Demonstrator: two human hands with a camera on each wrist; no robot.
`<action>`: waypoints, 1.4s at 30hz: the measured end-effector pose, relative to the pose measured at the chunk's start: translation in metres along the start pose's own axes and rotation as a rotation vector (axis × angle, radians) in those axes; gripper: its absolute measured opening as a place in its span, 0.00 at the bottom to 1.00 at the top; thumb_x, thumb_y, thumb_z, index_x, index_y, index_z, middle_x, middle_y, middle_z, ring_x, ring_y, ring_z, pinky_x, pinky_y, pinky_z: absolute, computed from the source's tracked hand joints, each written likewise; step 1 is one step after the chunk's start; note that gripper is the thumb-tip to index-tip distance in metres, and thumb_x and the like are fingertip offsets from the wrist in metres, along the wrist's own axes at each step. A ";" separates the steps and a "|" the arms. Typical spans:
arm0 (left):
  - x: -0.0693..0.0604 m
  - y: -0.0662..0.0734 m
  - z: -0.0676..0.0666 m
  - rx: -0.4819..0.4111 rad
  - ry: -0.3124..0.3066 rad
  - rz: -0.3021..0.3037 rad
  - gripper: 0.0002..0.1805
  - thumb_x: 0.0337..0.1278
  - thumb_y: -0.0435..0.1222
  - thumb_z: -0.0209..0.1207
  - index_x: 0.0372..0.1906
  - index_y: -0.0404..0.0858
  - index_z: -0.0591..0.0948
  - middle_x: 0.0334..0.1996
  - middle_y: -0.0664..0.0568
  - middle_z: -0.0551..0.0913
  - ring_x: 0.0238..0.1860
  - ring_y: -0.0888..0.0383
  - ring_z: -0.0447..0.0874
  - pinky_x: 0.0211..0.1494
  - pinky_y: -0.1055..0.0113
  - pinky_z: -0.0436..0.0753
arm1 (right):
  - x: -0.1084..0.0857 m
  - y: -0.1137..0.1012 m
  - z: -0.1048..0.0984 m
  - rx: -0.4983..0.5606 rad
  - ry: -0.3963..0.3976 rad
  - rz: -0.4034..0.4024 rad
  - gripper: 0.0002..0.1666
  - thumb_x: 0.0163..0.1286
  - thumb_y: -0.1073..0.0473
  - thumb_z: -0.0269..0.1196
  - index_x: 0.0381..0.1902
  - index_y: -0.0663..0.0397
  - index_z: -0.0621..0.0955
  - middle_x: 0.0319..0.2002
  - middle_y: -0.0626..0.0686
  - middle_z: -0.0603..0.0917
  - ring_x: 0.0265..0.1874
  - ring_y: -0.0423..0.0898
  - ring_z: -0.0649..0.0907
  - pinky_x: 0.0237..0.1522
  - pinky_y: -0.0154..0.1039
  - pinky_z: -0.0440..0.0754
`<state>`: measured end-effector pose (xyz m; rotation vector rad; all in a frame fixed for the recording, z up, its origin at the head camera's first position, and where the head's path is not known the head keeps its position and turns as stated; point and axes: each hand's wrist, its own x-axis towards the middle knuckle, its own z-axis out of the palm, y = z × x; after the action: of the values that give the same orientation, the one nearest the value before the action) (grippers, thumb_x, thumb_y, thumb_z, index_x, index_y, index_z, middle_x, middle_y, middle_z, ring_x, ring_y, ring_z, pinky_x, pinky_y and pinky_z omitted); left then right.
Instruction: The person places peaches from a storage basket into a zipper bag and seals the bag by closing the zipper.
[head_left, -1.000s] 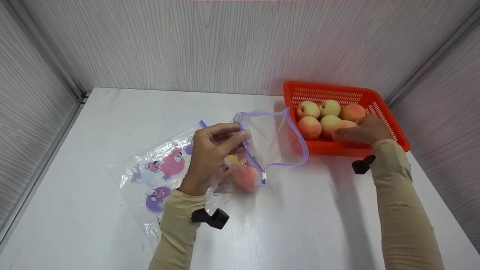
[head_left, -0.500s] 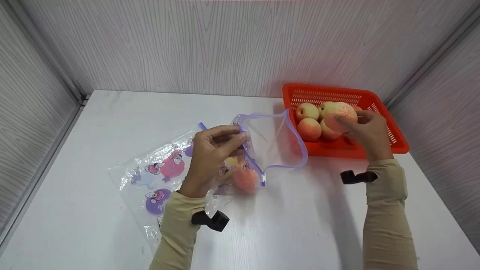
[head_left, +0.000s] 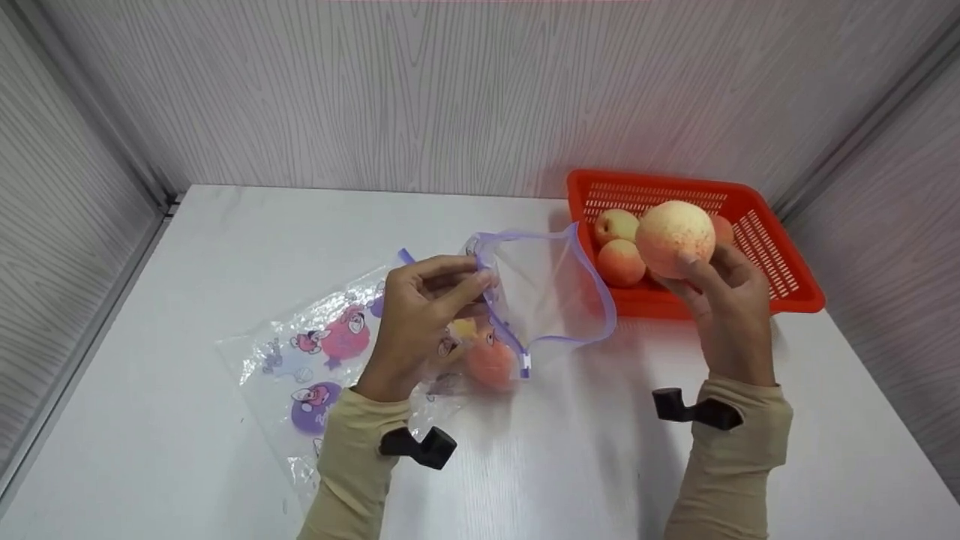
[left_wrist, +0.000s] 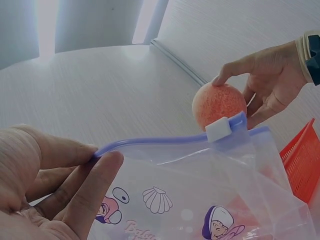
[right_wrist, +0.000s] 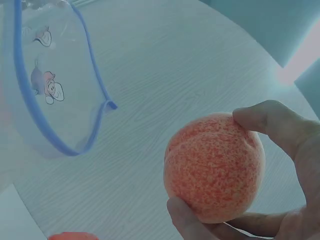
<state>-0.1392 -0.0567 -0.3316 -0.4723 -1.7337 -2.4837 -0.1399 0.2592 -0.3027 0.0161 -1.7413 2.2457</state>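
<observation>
My left hand pinches the purple-trimmed rim of a clear zip bag between thumb and fingers. The bag's mouth gapes toward the right, and a white slider sits on its zip. Through the printed plastic shows a reddish peach low in the bag. My right hand grips another peach, thumb on one side and fingers round the other. That peach is raised in front of the basket, right of the bag's mouth and apart from it, as the right wrist view also shows.
A red plastic basket stands at the back right of the white table, with several peaches inside. A second clear printed bag or sheet lies flat under my left forearm. Grey wood-grain panels rise at the back and sides.
My right hand has lifted a peach out of the basket and brought it up and toward me, slightly left. My left hand keeps its hold on the bag rim, nearly still.
</observation>
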 end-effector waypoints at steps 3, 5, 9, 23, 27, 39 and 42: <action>-0.002 0.000 0.000 -0.007 -0.002 0.000 0.09 0.62 0.27 0.66 0.45 0.27 0.86 0.39 0.38 0.88 0.39 0.44 0.89 0.43 0.53 0.89 | -0.008 0.001 0.004 0.043 -0.013 -0.018 0.33 0.69 0.66 0.66 0.69 0.61 0.69 0.68 0.59 0.68 0.66 0.57 0.68 0.59 0.45 0.82; -0.003 0.000 0.000 -0.010 -0.002 0.000 0.09 0.62 0.27 0.66 0.45 0.27 0.85 0.38 0.38 0.88 0.39 0.44 0.90 0.43 0.53 0.89 | -0.012 0.001 0.006 0.075 -0.019 -0.034 0.33 0.69 0.67 0.65 0.70 0.60 0.68 0.68 0.59 0.67 0.67 0.58 0.68 0.59 0.47 0.81; -0.008 0.002 -0.001 0.001 -0.002 0.001 0.09 0.61 0.27 0.66 0.45 0.26 0.85 0.38 0.38 0.88 0.38 0.45 0.90 0.42 0.54 0.90 | -0.020 -0.001 0.008 0.110 -0.033 -0.089 0.34 0.68 0.69 0.63 0.72 0.59 0.69 0.69 0.60 0.67 0.68 0.58 0.67 0.60 0.49 0.81; -0.009 0.008 -0.006 -0.006 0.026 0.003 0.08 0.61 0.26 0.66 0.44 0.27 0.86 0.39 0.38 0.88 0.37 0.44 0.90 0.41 0.54 0.90 | -0.026 -0.004 0.015 0.043 -0.193 -0.145 0.34 0.64 0.75 0.62 0.69 0.63 0.73 0.66 0.65 0.71 0.62 0.59 0.72 0.58 0.45 0.83; -0.010 0.006 -0.006 -0.009 0.025 0.004 0.08 0.61 0.26 0.66 0.44 0.27 0.86 0.39 0.38 0.88 0.37 0.44 0.89 0.42 0.53 0.90 | -0.026 0.001 0.020 0.000 -0.233 -0.150 0.34 0.63 0.75 0.63 0.68 0.63 0.73 0.65 0.66 0.73 0.61 0.61 0.74 0.59 0.45 0.83; -0.010 0.006 -0.006 -0.016 0.020 0.005 0.09 0.61 0.27 0.67 0.44 0.26 0.86 0.38 0.37 0.87 0.38 0.45 0.89 0.42 0.53 0.89 | -0.027 0.004 0.030 -0.014 -0.287 -0.136 0.30 0.64 0.76 0.63 0.65 0.66 0.76 0.60 0.66 0.80 0.55 0.60 0.81 0.56 0.47 0.84; -0.010 0.005 -0.005 -0.015 0.020 0.005 0.09 0.61 0.27 0.67 0.44 0.26 0.86 0.37 0.38 0.87 0.38 0.46 0.90 0.42 0.53 0.90 | -0.028 0.004 0.028 0.043 -0.297 -0.135 0.28 0.66 0.75 0.61 0.65 0.67 0.76 0.57 0.66 0.81 0.52 0.61 0.83 0.52 0.48 0.87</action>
<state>-0.1294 -0.0648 -0.3313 -0.4513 -1.7057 -2.4909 -0.1187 0.2254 -0.3042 0.4849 -1.7709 2.2719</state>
